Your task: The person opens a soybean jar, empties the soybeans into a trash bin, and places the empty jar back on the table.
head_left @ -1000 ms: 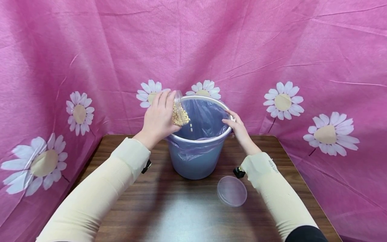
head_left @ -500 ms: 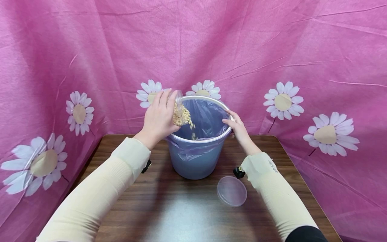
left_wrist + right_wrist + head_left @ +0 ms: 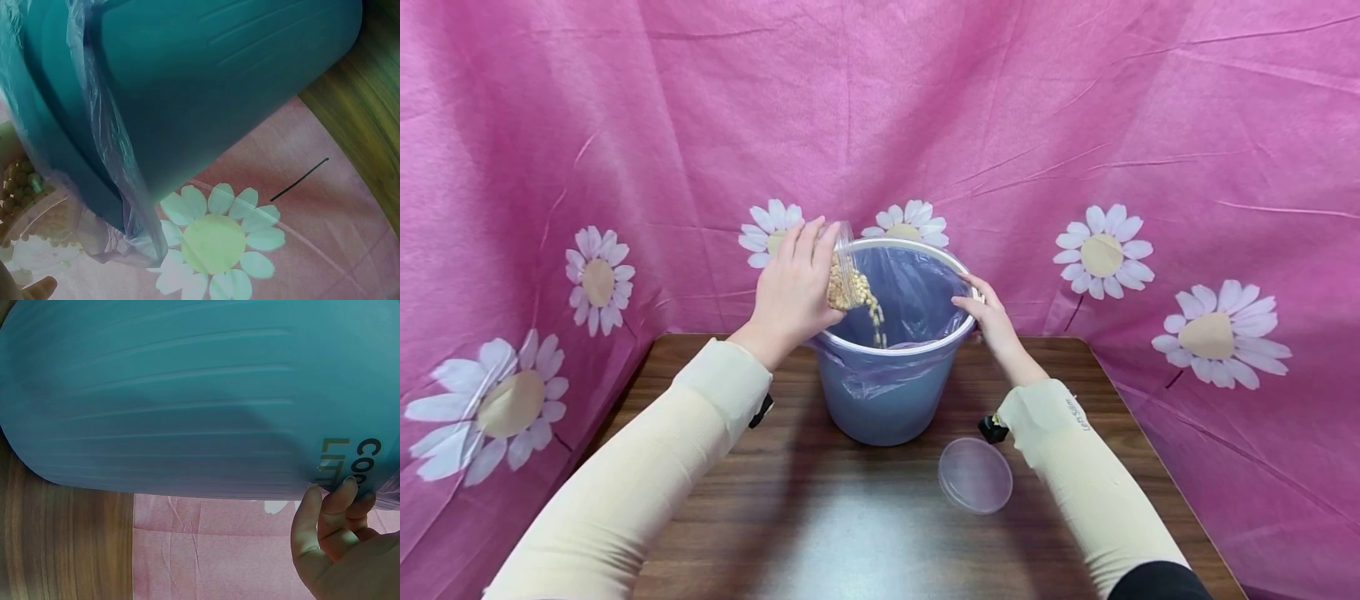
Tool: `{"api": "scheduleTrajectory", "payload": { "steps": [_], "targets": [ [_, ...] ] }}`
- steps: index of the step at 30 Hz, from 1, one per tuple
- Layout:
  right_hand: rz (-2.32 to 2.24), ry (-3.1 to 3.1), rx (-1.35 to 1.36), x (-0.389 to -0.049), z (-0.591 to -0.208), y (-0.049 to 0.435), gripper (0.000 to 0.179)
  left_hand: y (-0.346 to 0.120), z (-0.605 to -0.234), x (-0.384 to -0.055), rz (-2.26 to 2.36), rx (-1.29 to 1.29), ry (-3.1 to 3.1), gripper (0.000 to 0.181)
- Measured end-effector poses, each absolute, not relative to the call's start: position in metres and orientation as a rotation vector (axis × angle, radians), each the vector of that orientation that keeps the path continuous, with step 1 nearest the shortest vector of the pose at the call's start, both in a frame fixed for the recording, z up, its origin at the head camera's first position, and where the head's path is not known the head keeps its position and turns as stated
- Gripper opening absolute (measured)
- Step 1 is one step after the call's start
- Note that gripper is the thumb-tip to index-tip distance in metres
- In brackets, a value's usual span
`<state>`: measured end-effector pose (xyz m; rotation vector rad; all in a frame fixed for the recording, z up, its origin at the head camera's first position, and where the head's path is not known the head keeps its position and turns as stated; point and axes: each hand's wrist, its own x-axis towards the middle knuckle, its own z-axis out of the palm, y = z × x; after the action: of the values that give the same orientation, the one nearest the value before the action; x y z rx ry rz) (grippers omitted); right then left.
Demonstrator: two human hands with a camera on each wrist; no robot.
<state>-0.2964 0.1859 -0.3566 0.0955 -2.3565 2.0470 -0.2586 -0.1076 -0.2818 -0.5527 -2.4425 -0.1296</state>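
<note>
A clear plastic jar [image 3: 848, 258] of pale yellow soybeans [image 3: 844, 287] lies tipped on its side over the left rim of the bin. My left hand [image 3: 793, 287] grips the jar from the left and covers most of it. From its mouth a stream of beans [image 3: 878, 323] falls into the blue trash can [image 3: 883, 396], which is lined with a thin translucent bag [image 3: 917, 283]. On the right, my right hand [image 3: 988, 312] holds the can by its white rim; in the right wrist view, curled fingers [image 3: 340, 506] touch the outer wall near printed letters.
A round clear lid [image 3: 975, 475] lies flat on the brown wooden table [image 3: 820, 517], in front of the can and to its right. Pink cloth [image 3: 880, 108] with daisies hangs behind the table and along both sides.
The beans have gone from a few falling to a steady stream out of the jar. The left hand has barely shifted; the right hand keeps its place on the rim.
</note>
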Motion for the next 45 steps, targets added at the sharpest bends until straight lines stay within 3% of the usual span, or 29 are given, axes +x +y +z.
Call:
{"api": "scheduleTrajectory", "payload": {
  "steps": [45],
  "targets": [
    [2.081, -2.349, 0.091, -0.2934, -0.3519, 0.1844, 0.060, -0.1152, -0.2732, -0.2593, -0.032, -0.608, -2.351, 0.111]
  ]
}}
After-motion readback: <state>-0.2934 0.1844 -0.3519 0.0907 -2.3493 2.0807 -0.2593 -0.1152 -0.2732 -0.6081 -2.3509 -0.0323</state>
